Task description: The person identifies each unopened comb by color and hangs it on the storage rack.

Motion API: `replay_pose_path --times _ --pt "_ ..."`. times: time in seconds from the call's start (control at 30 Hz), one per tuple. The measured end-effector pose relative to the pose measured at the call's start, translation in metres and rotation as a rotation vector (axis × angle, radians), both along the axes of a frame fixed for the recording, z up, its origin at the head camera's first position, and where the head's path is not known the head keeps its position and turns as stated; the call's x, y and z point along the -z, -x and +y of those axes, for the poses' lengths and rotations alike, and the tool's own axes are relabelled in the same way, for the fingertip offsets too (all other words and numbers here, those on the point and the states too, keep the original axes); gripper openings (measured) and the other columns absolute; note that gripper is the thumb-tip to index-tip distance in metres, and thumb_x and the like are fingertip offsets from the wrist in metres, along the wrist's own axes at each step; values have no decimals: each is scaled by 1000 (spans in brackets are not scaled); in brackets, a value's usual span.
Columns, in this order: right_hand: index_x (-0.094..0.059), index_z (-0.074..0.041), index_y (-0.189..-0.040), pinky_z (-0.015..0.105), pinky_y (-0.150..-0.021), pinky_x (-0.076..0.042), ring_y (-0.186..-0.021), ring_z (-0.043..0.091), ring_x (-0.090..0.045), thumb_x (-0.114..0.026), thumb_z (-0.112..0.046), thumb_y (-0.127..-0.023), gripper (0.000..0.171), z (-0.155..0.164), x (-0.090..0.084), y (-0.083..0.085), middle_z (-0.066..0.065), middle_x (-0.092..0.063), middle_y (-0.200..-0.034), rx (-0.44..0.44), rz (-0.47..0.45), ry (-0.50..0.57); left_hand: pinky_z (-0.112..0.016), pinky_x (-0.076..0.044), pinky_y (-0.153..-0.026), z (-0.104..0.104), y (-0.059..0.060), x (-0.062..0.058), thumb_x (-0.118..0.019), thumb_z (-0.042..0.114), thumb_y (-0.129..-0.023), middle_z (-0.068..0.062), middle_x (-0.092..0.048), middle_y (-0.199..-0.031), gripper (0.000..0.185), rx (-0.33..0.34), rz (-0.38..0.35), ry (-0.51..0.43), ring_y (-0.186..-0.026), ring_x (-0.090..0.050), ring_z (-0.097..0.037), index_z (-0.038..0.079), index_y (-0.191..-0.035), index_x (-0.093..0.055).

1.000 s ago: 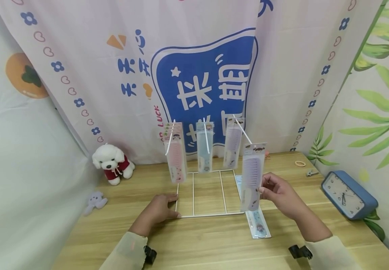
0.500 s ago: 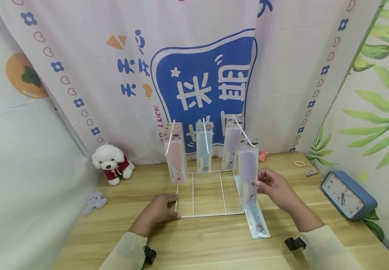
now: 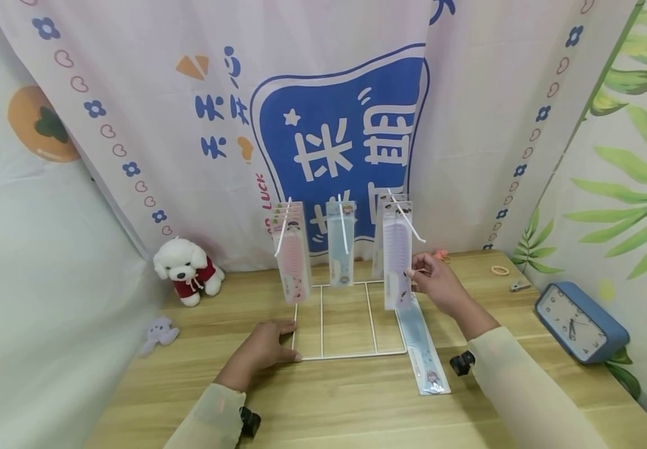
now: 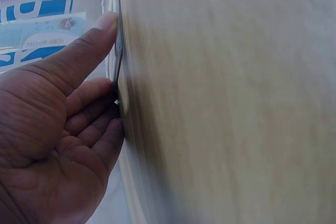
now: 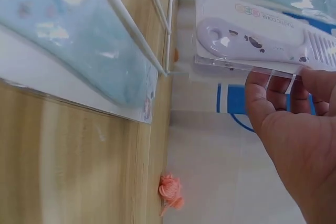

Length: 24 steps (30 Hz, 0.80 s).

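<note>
Two hands at work: right hand [image 3: 434, 284] pinches the edge of a packaged purple comb [image 3: 397, 262], hung on the rightmost hook of a white wire rack [image 3: 346, 324], in front of another comb pack. Left hand [image 3: 264, 346], fingers relaxed, presses the rack's front left corner against the wooden table [image 3: 329, 405]. One blue comb pack [image 3: 424, 355] lies flat beside the rack; plush dog [image 3: 186, 271] at left, blue clock [image 3: 578, 327] at right.
</note>
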State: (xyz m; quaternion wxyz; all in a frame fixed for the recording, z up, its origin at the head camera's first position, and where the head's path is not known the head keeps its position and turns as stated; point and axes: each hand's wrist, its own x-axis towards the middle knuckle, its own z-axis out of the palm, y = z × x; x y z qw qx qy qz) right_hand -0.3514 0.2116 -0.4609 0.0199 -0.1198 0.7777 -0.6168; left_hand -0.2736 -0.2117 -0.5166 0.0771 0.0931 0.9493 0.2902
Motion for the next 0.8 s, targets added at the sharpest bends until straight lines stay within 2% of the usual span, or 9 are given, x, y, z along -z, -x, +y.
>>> replay_pose_path --times 0.17,0.4,0.5,0.57,0.7,0.8 --pt "-51 6 -123 43 -96 -67 -113 29 -66 -57 -2 -111 16 -4 0 15 19 -59 -122 9 2 11 -57 -40 -129 0 0 0 -98 27 -82 -13 -60 -160 77 8 -1 8 -154 -49 -41 5 -149 -66" --pt "-52 6 -124 53 -105 -63 -119 33 -64 -56 -1 -111 16 -9 -1 23 18 -58 -121 34 -5 17 -57 -42 -127 1 -1 0 -98 26 -81 -12 -60 -160 78 -3 -6 11 -154 -50 -41 6 -149 -66" --pt "-53 7 -124 55 -106 -62 -116 30 -65 -57 -1 -110 17 -12 0 26 18 -59 -119 47 8 14 -58 -41 -127 0 -1 1 -99 26 -81 -13 -61 -160 78 -6 -3 10 -154 -49 -41 5 -149 -67" --pt "-54 7 -124 54 -106 -63 -113 28 -65 -58 -2 -110 17 -14 0 28 17 -59 -118 58 13 -2 -58 -41 -128 0 -1 0 -99 26 -81 -13 -61 -160 78 -9 -5 4 -154 -49 -41 6 -149 -67" --pt "-55 6 -121 43 -99 -64 -107 24 -64 -58 -2 -110 14 -16 -2 31 13 -59 -114 80 10 -28 -58 -41 -128 0 0 0 -98 26 -81 -13 -61 -160 78 -8 -1 0 -154 -49 -41 5 -149 -66" --pt "-55 5 -120 41 -97 -64 -104 23 -62 -58 -3 -110 12 -17 -2 34 12 -59 -113 92 9 -47 -58 -41 -128 -1 1 1 -98 26 -81 -13 -61 -160 77 -2 5 7 -154 -49 -41 5 -149 -67"
